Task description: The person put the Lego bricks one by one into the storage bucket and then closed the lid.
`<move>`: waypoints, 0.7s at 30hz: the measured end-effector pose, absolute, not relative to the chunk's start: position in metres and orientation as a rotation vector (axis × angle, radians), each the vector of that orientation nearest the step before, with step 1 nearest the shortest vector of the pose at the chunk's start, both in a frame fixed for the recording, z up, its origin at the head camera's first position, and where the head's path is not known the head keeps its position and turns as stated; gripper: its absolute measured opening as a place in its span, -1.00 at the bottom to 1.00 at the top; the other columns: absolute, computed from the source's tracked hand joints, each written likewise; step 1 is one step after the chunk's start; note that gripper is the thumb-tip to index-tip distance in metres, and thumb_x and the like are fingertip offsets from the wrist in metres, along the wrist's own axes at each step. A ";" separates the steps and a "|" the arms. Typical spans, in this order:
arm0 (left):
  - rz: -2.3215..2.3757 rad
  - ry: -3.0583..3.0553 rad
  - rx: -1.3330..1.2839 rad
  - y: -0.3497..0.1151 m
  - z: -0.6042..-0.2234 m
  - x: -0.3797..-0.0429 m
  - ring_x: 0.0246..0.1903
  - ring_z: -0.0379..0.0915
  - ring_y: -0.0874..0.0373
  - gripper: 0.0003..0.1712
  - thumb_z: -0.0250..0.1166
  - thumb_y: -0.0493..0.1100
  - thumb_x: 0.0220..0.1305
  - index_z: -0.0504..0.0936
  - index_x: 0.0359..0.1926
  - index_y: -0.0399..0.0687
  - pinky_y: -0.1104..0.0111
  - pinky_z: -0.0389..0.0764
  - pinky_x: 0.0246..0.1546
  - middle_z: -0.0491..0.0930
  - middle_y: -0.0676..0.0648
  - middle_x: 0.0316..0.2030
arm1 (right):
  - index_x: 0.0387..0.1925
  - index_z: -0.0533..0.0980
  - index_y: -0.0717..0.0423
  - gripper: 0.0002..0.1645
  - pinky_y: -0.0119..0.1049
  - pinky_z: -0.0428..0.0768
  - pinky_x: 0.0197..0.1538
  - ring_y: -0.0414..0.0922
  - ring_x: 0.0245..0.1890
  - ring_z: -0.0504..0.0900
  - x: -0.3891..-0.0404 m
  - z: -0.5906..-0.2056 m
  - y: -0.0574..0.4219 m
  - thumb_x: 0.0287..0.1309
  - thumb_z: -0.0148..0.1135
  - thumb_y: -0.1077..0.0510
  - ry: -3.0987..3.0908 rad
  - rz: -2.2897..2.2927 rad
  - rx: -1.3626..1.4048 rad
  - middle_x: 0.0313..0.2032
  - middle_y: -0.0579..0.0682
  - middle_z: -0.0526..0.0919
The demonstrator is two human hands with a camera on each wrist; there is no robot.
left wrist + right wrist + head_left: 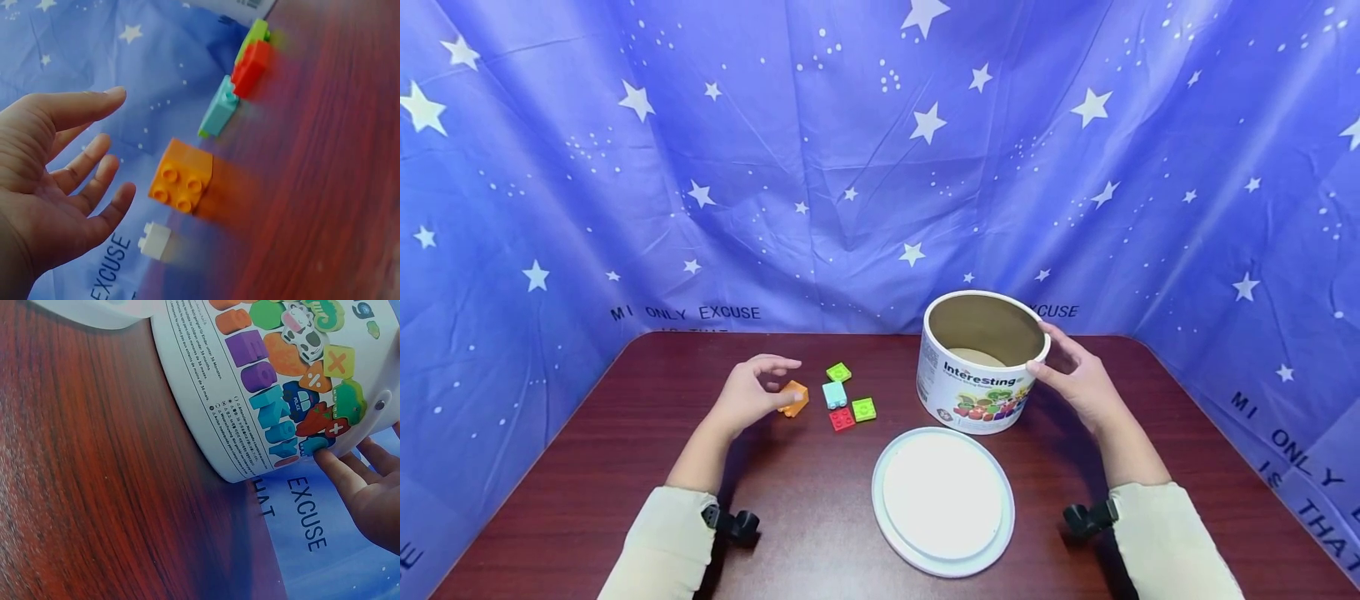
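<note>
In the head view, my left hand [748,393] hovers beside an orange toy building block [794,398]. The left wrist view shows its fingers spread and loosely bent, a gap between them and the orange block [181,176]. A small white block [155,240] stands near it, hidden behind the hand from above. To the right lie a light blue block [834,395], a red block [842,419] and two green blocks [864,409]. My right hand [1078,379] holds the side of a white bucket [977,400] near its rim, thumb on the printed wall.
The bucket's round white lid [943,502] lies flat in front of it on the dark red wooden table [805,508]. A blue star-patterned cloth [820,167] hangs behind and at both sides of the table. Black wrist cameras [737,525] sit on both forearms.
</note>
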State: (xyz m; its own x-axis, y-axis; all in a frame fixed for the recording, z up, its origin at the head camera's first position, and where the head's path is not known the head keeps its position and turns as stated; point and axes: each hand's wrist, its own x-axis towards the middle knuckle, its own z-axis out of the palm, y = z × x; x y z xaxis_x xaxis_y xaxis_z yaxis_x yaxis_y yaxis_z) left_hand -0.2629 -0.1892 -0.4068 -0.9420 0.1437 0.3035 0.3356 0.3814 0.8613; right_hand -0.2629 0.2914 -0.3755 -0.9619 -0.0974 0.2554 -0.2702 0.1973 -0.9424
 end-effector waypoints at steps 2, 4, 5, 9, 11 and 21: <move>-1.587 -2.470 -0.427 -0.193 -0.410 -0.264 -0.01 0.45 -0.27 -0.47 0.55 -0.37 -0.10 0.68 0.00 -0.26 0.00 0.58 -0.03 0.56 -0.35 -0.02 | 0.48 0.10 0.17 -0.13 -0.54 0.53 -0.03 -0.23 0.08 0.50 -0.263 -0.376 0.291 0.22 0.28 0.28 -2.320 1.870 0.358 0.36 0.43 0.16; -1.591 -2.482 -0.424 -0.195 -0.412 -0.265 -0.02 0.46 -0.25 -0.45 0.55 -0.38 -0.12 0.67 0.00 -0.29 0.01 0.59 -0.04 0.55 -0.37 -0.01 | 0.48 0.10 0.17 -0.13 -0.54 0.53 -0.03 -0.21 0.08 0.50 -0.263 -0.376 0.291 0.22 0.28 0.27 -2.321 1.867 0.356 0.36 0.43 0.16; -1.591 -2.491 -0.424 -0.196 -0.413 -0.265 -0.03 0.47 -0.24 -0.44 0.55 -0.39 -0.13 0.67 0.00 -0.30 0.03 0.59 -0.04 0.54 -0.37 0.01 | 0.48 0.10 0.17 -0.13 -0.54 0.53 -0.03 -0.20 0.08 0.50 -0.263 -0.376 0.291 0.22 0.28 0.27 -2.322 1.866 0.354 0.35 0.44 0.16; -1.618 -2.537 -0.423 -0.201 -0.417 -0.266 -0.02 0.49 -0.21 -0.37 0.56 -0.41 -0.16 0.62 0.05 -0.37 0.11 0.63 -0.08 0.46 -0.38 0.13 | 0.48 0.10 0.17 -0.12 -0.54 0.53 -0.03 -0.16 0.10 0.48 -0.262 -0.376 0.292 0.22 0.29 0.26 -2.328 1.867 0.345 0.35 0.44 0.16; -1.624 -2.568 -0.416 -0.203 -0.419 -0.267 -0.02 0.51 -0.20 -0.34 0.57 -0.40 -0.17 0.61 0.07 -0.37 0.20 0.64 -0.12 0.49 -0.37 0.11 | 0.48 0.10 0.17 -0.12 -0.55 0.53 -0.03 -0.14 0.11 0.47 -0.262 -0.376 0.291 0.22 0.29 0.25 -2.333 1.865 0.341 0.35 0.44 0.16; -1.659 -2.641 -0.447 -0.208 -0.423 -0.271 0.00 0.54 -0.17 -0.28 0.57 -0.36 -0.15 0.56 0.13 -0.38 0.23 0.59 -0.06 0.63 -0.29 -0.02 | 0.48 0.09 0.19 -0.12 -0.57 0.51 -0.03 -0.11 0.12 0.46 -0.262 -0.372 0.290 0.22 0.28 0.26 -2.342 1.860 0.320 0.38 0.39 0.15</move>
State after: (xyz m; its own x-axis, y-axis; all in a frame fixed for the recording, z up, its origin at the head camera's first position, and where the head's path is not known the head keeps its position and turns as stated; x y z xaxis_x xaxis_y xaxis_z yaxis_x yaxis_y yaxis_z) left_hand -0.2708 -0.2075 -0.4232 -0.9597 0.2425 0.1419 0.2331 0.4054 0.8839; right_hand -0.2617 0.2903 -0.3721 -0.9686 -0.0825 0.2345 -0.2471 0.2159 -0.9446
